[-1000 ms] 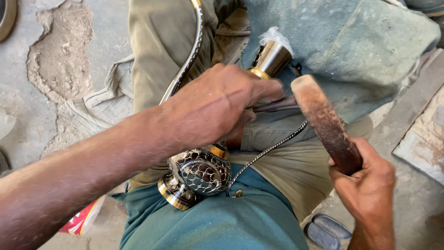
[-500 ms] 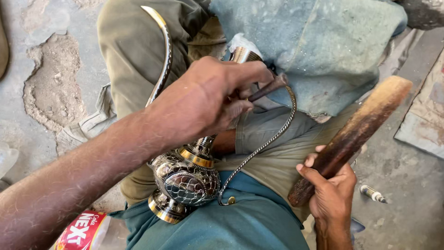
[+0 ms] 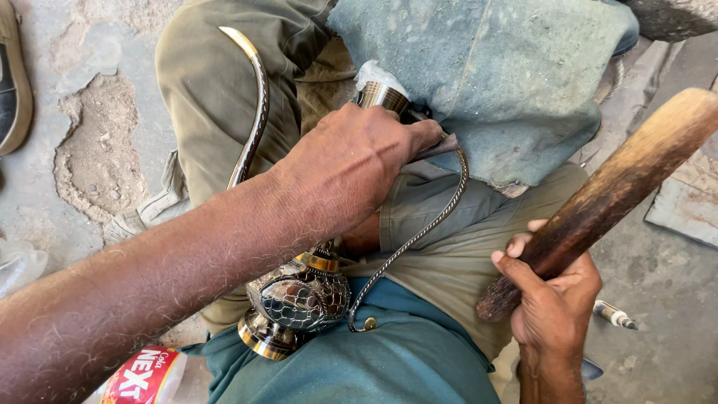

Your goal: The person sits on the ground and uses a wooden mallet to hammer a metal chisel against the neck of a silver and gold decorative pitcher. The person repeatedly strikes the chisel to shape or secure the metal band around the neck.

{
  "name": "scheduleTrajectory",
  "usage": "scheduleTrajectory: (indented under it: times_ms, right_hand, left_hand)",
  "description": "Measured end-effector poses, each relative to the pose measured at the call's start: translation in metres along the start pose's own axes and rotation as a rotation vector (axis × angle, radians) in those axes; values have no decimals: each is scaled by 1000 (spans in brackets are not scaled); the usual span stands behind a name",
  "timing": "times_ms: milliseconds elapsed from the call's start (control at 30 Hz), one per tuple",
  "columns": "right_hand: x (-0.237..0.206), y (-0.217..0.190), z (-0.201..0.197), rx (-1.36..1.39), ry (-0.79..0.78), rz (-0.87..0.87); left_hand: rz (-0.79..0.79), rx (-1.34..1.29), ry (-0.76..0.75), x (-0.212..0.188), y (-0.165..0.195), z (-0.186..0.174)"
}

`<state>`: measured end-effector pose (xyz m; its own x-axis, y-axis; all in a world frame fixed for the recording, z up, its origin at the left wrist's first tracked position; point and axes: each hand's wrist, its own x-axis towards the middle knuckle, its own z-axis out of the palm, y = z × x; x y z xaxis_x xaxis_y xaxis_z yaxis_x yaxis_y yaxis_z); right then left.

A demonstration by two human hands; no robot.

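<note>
An ornate silver and brass pot (image 3: 299, 299) with a long curved spout (image 3: 256, 105) lies across my lap. Its neck end (image 3: 381, 93) rests against a blue-grey cushion (image 3: 508, 82). My left hand (image 3: 344, 168) grips the pot's neck and presses a small dark tool (image 3: 437, 146) against it. A twisted metal handle (image 3: 426, 224) loops from the neck down toward the belly. My right hand (image 3: 553, 299) holds a thick wooden stick (image 3: 606, 194) at its dark lower end, raised to the right of the pot and angled up to the right.
I sit on cracked concrete floor (image 3: 90, 150). A shoe (image 3: 13, 75) lies at the far left edge. A red and white packet (image 3: 142, 378) sits bottom left. A small pointed tool (image 3: 615, 314) lies on the ground at right, near a flat slab (image 3: 684, 209).
The wooden stick has swung from upright near the pot's neck out to the right and now points up and away. My left hand stays clamped on the neck.
</note>
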<state>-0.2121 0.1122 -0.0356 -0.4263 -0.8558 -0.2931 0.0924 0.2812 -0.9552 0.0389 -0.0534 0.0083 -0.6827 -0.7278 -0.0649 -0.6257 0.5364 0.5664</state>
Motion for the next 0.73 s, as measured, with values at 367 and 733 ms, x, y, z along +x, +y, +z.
scheduleTrajectory:
  times_ms: [367,733]
  right_hand:
    - [11,76,-42,-46,56,-186]
    - [90,97,-42,83,-119,3]
  left_hand:
    - [110,-352,277,-35,-21,-41]
    - [-65,-852,349,-90,5,-1]
